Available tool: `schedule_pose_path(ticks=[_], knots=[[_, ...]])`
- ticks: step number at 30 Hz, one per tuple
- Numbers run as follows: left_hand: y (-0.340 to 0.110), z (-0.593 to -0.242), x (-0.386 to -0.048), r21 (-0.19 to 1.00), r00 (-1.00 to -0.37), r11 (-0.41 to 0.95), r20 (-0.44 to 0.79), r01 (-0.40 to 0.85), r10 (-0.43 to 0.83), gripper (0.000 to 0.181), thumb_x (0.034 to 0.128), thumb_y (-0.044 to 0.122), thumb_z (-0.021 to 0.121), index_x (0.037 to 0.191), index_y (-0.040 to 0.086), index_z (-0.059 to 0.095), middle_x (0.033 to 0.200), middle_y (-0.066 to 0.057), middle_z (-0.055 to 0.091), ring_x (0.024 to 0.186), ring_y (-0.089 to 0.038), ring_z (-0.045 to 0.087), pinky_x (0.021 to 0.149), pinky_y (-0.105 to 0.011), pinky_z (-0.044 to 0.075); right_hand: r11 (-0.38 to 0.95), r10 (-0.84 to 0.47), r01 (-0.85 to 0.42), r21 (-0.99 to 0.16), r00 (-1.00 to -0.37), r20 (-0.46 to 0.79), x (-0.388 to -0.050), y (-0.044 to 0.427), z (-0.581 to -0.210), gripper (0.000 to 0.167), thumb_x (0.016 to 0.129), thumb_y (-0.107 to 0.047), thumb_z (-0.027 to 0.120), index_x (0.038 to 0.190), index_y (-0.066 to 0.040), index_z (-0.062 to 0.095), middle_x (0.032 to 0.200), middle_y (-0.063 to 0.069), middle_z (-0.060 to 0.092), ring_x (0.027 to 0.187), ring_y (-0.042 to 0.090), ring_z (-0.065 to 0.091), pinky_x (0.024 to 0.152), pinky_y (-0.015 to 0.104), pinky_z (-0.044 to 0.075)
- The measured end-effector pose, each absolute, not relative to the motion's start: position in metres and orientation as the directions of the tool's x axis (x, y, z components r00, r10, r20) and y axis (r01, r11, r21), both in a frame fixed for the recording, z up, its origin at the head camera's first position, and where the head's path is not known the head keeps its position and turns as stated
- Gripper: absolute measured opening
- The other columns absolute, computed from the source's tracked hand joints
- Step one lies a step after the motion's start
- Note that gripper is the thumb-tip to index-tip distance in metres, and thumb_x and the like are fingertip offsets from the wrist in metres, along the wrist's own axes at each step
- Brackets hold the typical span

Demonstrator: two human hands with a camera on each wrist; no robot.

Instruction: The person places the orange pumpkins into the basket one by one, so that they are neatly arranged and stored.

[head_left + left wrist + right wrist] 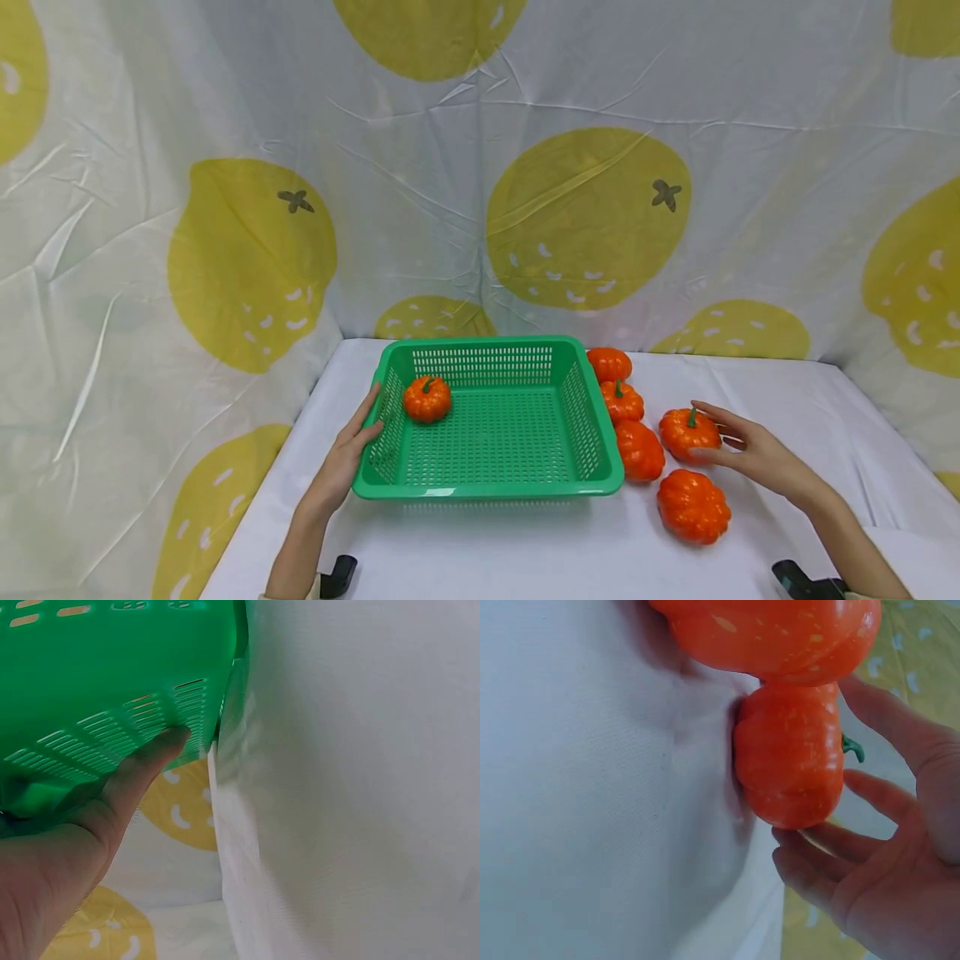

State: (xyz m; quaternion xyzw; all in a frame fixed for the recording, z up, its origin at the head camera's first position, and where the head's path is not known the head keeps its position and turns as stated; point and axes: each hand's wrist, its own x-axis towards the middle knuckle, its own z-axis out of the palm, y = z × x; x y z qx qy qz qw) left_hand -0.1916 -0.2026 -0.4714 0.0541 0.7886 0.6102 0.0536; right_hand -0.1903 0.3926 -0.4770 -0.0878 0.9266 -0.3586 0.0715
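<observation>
A green basket (491,492) holds one small orange pumpkin (427,399) at its left. My left hand (341,458) lies against the basket's left side; its thumb (154,757) is stretched along the slotted wall (97,735), and its other fingers are mostly hidden in the left wrist view. My right hand (757,454) is at the right side of an orange pumpkin (682,437) with a green stem, thumb and fingers spread around it. In the right wrist view, the fingertips of this hand (885,832) reach the edge of that pumpkin (787,757), with a gap before the palm.
Three pumpkins stand along the basket's right side: one at the back (609,364), one in the middle (622,403), one in front (639,452). Another pumpkin (693,507) sits nearer the front. The white-covered table (465,558) meets lemon-patterned curtains (420,208) behind and at the sides.
</observation>
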Motion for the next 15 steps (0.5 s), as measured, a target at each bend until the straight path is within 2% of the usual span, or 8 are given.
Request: schedule_pose_path(ticks=[4, 9, 15], knots=[[-0.2026, -0.4708, -0.1912, 0.969, -0.988, 0.247, -0.019, 0.02, 0.151, 0.058, 0.1125, 0.025, 0.037, 0.167, 0.031, 0.018, 0.176, 0.002, 0.007, 0.163, -0.031, -0.003, 0.129, -0.064, 0.0, 0.727, -0.193, -0.083, -0.681, -0.977, -0.087, -0.193, 0.3917, -0.4815, 0.077, 0.099, -0.029, 0.071, 0.159, 0.003, 0.033, 0.151, 0.038, 0.043, 0.128, 0.06, 0.05, 0.092, 0.057, 0.059], [-0.2027, -0.4701, -0.1915, 0.969, -0.988, 0.245, -0.019, 0.019, 0.151, 0.058, 0.1124, 0.025, 0.037, 0.167, 0.031, 0.018, 0.176, 0.002, 0.007, 0.163, -0.031, -0.003, 0.129, -0.063, 0.0, 0.73, -0.165, -0.053, -0.681, -0.981, -0.101, -0.1943, 0.3882, -0.4845, 0.078, 0.098, -0.03, 0.072, 0.157, 0.004, 0.034, 0.151, 0.04, 0.041, 0.127, 0.062, 0.049, 0.093, 0.061, 0.058], [-0.2026, -0.4704, -0.1913, 0.969, -0.989, 0.248, -0.025, 0.012, 0.147, 0.058, 0.1124, 0.025, 0.037, 0.167, 0.031, 0.018, 0.176, 0.003, 0.007, 0.164, -0.031, -0.003, 0.129, -0.063, 0.0, 0.763, -0.147, -0.049, -0.645, -0.984, -0.098, -0.1899, 0.3951, -0.4838, 0.076, 0.096, -0.032, 0.074, 0.154, 0.003, 0.039, 0.147, 0.039, 0.046, 0.122, 0.059, 0.054, 0.089, 0.059, 0.06]])
